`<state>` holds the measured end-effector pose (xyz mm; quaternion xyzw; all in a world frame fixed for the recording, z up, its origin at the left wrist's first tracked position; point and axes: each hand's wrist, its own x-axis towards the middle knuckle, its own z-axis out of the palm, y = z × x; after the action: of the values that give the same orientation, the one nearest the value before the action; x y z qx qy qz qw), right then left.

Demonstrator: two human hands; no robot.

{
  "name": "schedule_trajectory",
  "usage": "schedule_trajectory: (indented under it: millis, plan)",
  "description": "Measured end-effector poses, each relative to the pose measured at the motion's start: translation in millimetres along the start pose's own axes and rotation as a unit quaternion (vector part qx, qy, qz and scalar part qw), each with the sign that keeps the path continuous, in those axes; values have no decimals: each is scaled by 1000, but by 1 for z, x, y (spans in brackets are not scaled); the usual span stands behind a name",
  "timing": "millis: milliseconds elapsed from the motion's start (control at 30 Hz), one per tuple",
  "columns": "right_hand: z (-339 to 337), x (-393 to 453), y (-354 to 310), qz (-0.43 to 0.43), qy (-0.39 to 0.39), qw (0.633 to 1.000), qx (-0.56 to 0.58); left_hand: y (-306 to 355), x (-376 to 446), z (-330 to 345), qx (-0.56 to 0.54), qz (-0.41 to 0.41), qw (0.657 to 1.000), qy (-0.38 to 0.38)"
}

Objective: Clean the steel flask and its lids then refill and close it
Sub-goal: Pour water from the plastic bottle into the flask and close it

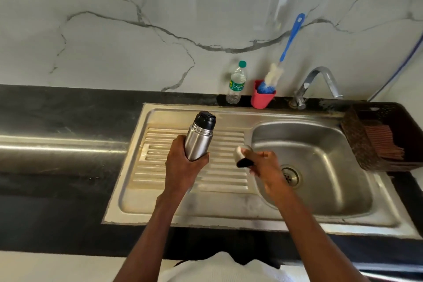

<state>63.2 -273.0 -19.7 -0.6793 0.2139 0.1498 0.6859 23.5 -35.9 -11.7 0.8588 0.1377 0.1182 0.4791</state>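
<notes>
Above the sink's [229,204] ribbed drainboard, the steel flask [198,142], black inner lid on, is gripped at its base by the left hand [183,167], while beside it the outer lid [243,155] is pinched by the right hand [265,168].

Both my forearms are bare from the bottom of the frame up to the wrists; no sleeve, cuff, watch, bracelet or ring shows on either. My left hand [183,167] and my right hand [266,168] are ungloved. At the bottom centre I am wearing a white garment [219,268] over my torso, its fabric plain, with soft folds.
</notes>
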Motion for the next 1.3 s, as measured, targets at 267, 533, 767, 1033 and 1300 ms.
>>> schedule_trajectory:
  millis: [267, 533, 767, 1033, 1300]
  plan:
    - [-92, -22, -85, -185, 30, 980, 68, 50, -9, 69, -21, 32, 998, -44]
    - [-111, -12, -74, -315, 212, 891, -247, 75, -21, 118, -1, 41, 998, -50]
    - [-130, -22, -100, -472, 269, 811, -215, 80, -21, 135, 20, 55, 997, -47]
    - [-145, 1, -77, -387, 247, 857, -233, 87, -11, 141, 37, 77, 996, -41]
    - [-148, 26, -32, -186, 165, 938, -241, 91, -7, 144, 31, 84, 995, -44]
